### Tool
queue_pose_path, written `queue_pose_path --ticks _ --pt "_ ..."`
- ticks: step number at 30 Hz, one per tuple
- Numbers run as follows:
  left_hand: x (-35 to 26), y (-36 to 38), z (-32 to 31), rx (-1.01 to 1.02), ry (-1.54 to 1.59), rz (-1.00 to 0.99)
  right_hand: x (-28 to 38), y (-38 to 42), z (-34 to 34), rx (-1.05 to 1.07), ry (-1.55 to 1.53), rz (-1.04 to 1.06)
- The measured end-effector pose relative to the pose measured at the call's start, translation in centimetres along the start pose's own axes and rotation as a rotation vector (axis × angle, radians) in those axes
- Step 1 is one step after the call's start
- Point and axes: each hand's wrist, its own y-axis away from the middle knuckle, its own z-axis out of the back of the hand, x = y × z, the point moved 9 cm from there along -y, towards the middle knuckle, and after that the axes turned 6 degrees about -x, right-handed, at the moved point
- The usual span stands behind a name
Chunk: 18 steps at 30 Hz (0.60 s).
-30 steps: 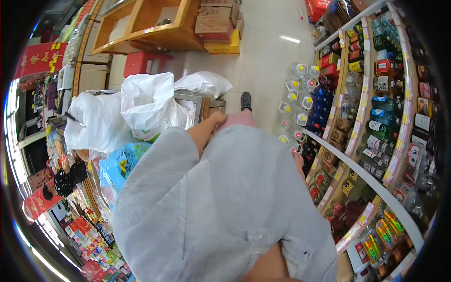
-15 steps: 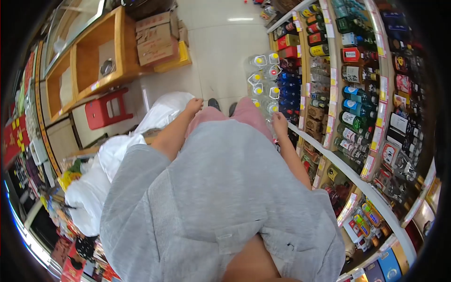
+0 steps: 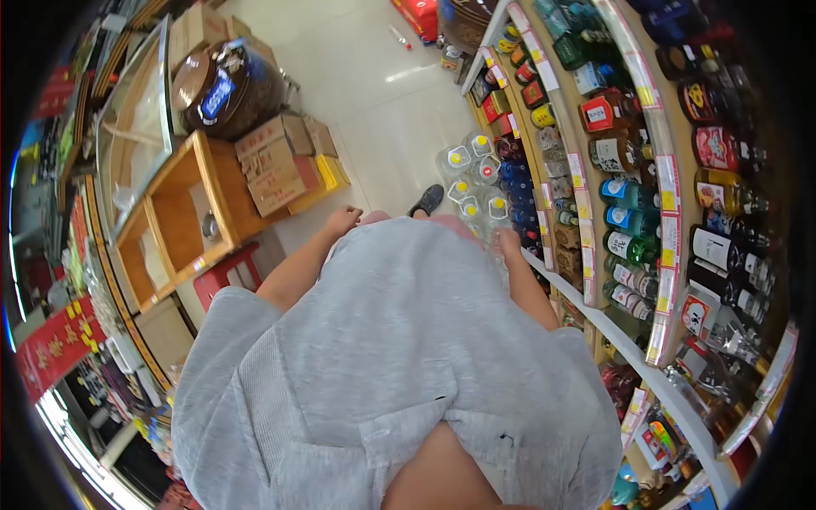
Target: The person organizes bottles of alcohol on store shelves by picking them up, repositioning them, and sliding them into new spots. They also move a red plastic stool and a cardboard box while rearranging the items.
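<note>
My left hand point(image 3: 343, 222) hangs beside the grey shirt point(image 3: 391, 323), its fingers loosely bent and slightly apart, with nothing visible in them. On the other side, my right hand point(image 3: 507, 243) hangs loosely, small in view, near the large clear bottles point(image 3: 487, 172) with yellow and red caps on the floor. Its fingers are loosely bent and nothing shows in them. One dark shoe point(image 3: 427, 200) is visible ahead of the shirt.
Bottle shelves point(image 3: 586, 246) with price tags line the right side. At the left stand a wooden display counter point(image 3: 174, 280), a red stool point(image 3: 246, 269), stacked cardboard boxes point(image 3: 270, 161) and a big brown jar point(image 3: 228, 89). A red item point(image 3: 418, 19) lies farther ahead on the floor.
The view has shifted forward and turned. The brown jar has come into view at the left, and the white bags there have gone out of view. Both hands still hang at the sides.
</note>
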Motion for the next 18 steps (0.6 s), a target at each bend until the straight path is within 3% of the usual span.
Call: queue_pose_path --ticks 1,7,9,13,15,18 --pt "-2.7 -1.1 0.4 0.036 -0.094 -0.058 1.5 0.3 -0.6 -0.024 -0.073 0.023" --pt "-17.2 -8.2 3.3 0.033 0.142 -0.108 7.7 -1.6 -2.5 -0.091 -0.143 0.117" --pt "-20.6 -9.6 2.3 0.092 0.138 -0.15 12.0 -0.1 -0.6 -0.21 -0.189 0.32" --pt "-24.2 -10.5 -0.4 0.144 0.088 -0.233 21.9 5.9 5.4 -0.473 -0.206 0.592" --pt "-24.2 -11.5 -2.2 0.151 0.04 -0.259 27.4 11.1 8.8 -0.595 -0.213 0.605" --pt "-24.2 -12.9 -4.6 0.214 -0.05 -0.276 31.3 13.0 12.4 -0.777 -0.35 0.747"
